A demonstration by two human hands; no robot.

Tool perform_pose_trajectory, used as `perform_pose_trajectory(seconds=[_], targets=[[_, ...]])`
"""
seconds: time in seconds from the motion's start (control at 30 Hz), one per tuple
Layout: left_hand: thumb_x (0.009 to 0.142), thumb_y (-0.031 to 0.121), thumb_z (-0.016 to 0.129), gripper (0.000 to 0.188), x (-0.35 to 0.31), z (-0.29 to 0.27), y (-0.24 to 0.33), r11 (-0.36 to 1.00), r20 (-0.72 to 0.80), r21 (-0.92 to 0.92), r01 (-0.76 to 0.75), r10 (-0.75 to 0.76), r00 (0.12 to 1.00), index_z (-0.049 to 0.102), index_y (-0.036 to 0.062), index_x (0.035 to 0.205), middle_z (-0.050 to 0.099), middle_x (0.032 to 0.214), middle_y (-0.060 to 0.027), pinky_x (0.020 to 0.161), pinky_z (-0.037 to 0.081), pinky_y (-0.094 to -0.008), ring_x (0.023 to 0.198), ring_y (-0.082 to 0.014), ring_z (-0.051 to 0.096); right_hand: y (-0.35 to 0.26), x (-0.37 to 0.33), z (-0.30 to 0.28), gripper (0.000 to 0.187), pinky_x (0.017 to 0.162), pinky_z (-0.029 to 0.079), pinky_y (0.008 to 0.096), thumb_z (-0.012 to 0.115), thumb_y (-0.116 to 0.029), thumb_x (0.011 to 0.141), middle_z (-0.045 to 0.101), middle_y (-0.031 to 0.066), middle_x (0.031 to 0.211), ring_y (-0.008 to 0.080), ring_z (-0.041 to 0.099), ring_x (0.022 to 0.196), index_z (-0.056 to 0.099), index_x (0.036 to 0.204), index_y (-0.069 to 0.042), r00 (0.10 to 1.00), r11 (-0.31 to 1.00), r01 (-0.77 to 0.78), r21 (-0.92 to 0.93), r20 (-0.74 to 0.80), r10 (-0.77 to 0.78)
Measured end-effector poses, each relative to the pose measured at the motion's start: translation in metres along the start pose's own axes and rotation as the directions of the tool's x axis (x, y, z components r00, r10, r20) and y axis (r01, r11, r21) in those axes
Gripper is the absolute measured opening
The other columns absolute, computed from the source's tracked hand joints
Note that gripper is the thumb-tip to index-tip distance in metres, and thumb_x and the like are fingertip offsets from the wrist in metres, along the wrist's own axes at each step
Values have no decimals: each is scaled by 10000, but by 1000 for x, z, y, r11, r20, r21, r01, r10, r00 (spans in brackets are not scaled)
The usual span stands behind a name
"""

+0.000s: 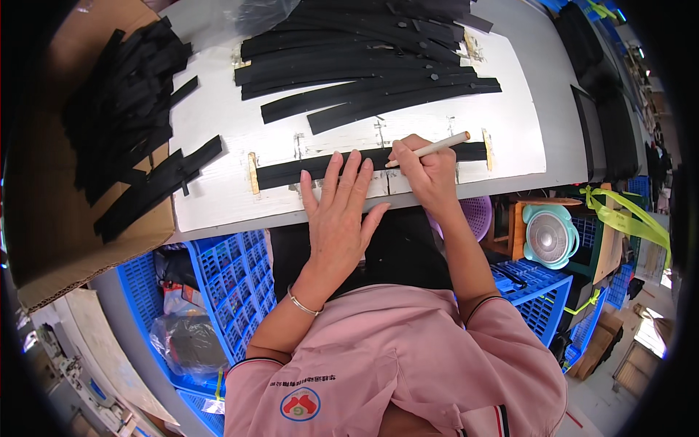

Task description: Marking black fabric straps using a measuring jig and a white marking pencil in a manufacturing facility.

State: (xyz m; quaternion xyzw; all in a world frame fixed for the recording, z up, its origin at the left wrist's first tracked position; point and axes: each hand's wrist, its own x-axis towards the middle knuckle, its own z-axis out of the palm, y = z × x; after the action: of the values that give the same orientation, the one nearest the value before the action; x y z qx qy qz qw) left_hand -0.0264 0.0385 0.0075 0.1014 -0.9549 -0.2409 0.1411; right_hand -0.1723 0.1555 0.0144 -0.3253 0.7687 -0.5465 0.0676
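One black strap (291, 171) lies flat in the jig at the near edge of the white desk (510, 131); the left hand (338, 211) presses it down with fingers spread, and just at its 2 o'clock the right hand (426, 171) is closed on a pen (433, 148) whose tip meets the strap. A fan of straps (364, 65) at 12 o'clock and a boxful (124, 109) at 10 o'clock suggest much marking is left, though I cannot tell which are done.
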Motion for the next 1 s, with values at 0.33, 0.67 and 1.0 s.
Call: perform_pose_trajectory(seconds=[0.33, 0.67, 1.0], targets=[[918, 316, 725, 616, 2, 1, 1, 1000, 1, -3, 23, -23, 1000, 534, 104, 1464, 484, 1542, -95, 1216, 100, -585, 1478, -309, 365, 12, 0, -3, 229, 530, 447, 298, 615, -114, 960, 657, 84, 647, 135, 620, 558, 694, 794, 23, 995, 997, 67, -40, 70, -64], [911, 306, 737, 600, 2, 2, 3, 1000, -18, 20, 6, -6, 1000, 550, 81, 1434, 510, 1509, -98, 1206, 110, -613, 1466, -303, 375, 24, -3, -90, 261, 592, 393, 223, 583, -162, 1013, 638, 6, 726, 51, 512, 643, 720, 860, -1, 946, 972, -202, 121, -232, 226], [909, 222, 735, 425, 36, 22, 34, 992, -154, -107, -63, 46, 987, 639, 51, 1286, 584, 1405, -136, 1188, 218, -573, 1384, -346, 462, 44, -11, -90, 258, 588, 395, 229, 589, -141, 1022, 627, 17, 719, 53, 513, 654, 707, 872, 34, 955, 978, -157, 136, -230, 186]])
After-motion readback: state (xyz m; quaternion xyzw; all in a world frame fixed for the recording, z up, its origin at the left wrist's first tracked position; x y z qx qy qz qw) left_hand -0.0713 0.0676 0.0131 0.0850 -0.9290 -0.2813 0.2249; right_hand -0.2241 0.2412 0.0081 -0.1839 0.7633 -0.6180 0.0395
